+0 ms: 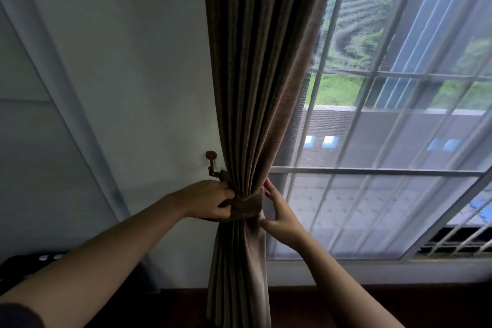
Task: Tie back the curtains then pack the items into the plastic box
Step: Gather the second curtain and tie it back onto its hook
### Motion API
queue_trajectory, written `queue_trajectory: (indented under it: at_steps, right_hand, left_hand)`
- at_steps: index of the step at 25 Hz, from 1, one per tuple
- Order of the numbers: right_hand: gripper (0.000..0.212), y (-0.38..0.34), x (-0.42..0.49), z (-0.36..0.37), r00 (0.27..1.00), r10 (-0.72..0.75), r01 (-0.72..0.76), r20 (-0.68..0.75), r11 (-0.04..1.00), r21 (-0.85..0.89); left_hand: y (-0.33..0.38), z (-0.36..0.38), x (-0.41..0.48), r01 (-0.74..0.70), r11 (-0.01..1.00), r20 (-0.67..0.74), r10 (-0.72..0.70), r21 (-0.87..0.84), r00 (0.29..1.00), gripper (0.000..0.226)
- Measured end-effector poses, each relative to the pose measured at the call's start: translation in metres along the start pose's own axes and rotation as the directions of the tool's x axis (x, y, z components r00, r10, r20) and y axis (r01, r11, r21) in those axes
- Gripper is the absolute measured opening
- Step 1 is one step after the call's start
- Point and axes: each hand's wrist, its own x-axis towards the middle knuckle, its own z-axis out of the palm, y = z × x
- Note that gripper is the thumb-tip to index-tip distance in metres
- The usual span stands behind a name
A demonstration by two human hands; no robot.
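While the brown curtain [255, 88] hangs gathered beside the window [386, 120], a matching tieback [247, 204] wraps it, running to a wooden wall hook [211, 160] on the left. Left hand [210, 201]: fingers curled, gripping tieback. Right hand [279, 216]: fingers straight, apart, touching curtain's right edge.

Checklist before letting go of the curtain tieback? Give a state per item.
1. Brown pleated curtain gathered into one bundle: ok.
2. Brown fabric tieback band wrapped round the bundle: ok.
3. Band end looped onto the round-knobbed brown wall hook: cannot tell, the join is partly hidden.
4. Left hand grips the band: ok.
5. Right hand steadies the curtain edge, fingers straight: ok.
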Motion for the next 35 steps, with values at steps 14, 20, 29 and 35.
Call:
queue_trajectory:
  at_steps: [14, 20, 29, 35]
  right_hand:
    - [0.096, -0.008, 0.024, 0.012, 0.989, -0.044, 0.025, -0.144, 0.991, -0.129]
    - [0.104, -0.003, 0.029, 0.022, 0.976, 0.059, -0.075, -0.209, 0.995, -0.069]
    - [0.084, -0.023, 0.047, 0.020, 0.977, -0.030, 0.011, -0.213, 0.996, -0.093]
    - [0.090, -0.031, 0.063, 0.037, 0.934, 0.008, -0.017, -0.356, 1.000, -0.021]
  left_hand:
    - [-0.058, 0.015, -0.030, 0.125, 0.894, -0.216, -0.236, -0.430, 0.948, 0.025]
    - [-0.052, 0.033, -0.002, -0.080, 0.185, -0.196, -0.784, -0.979, 0.589, 0.024]
    - [-0.033, 0.041, 0.041, 0.173, 0.480, -0.385, -0.834, -0.860, 0.396, 0.031]
    - [-0.041, 0.049, 0.049, 0.313, 0.470, -0.321, -0.847, -0.825, 0.424, 0.022]
